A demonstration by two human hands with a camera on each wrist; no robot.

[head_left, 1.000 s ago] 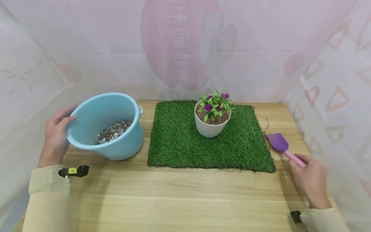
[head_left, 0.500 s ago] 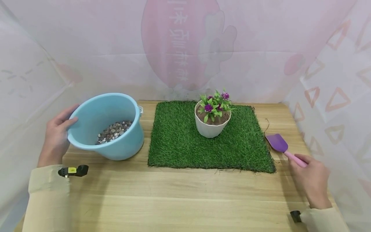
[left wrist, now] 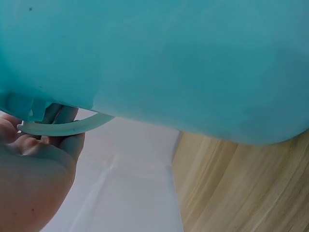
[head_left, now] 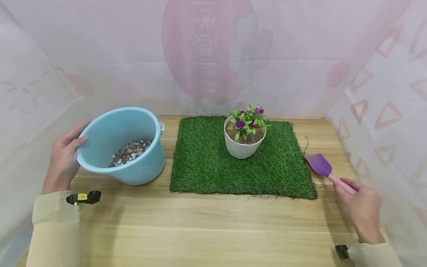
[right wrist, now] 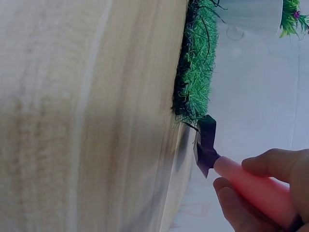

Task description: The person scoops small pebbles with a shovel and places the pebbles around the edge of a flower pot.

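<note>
At the left of the head view, a light blue bucket (head_left: 143, 168) leans toward the person, with grey and white pebbles (head_left: 130, 152) inside. My left hand (head_left: 63, 159) grips its rim, thumb over the edge. From below, the left wrist view has the bucket's wall (left wrist: 159, 63) and white handle (left wrist: 67, 127), with the fingers beside that handle. On the far right, my right hand (head_left: 361, 205) holds a small shovel (head_left: 320, 165) by its pink handle (right wrist: 256, 186). The purple blade is at the mat's right edge, and thumb and fingers wrap the handle in the right wrist view.
A green artificial grass mat (head_left: 207, 163) lies mid-table. On it stands a white flowerpot (head_left: 243, 148) with soil and purple flowers (head_left: 240, 124). Loose dark fibres stick out at the mat's edges. The wooden table (head_left: 200, 230) meets pale printed cloth walls (head_left: 293, 89) behind and at both sides.
My right hand and the shovel have shifted slightly right. The left hand and the bucket are almost still, and the flowerpot stays where it was.
</note>
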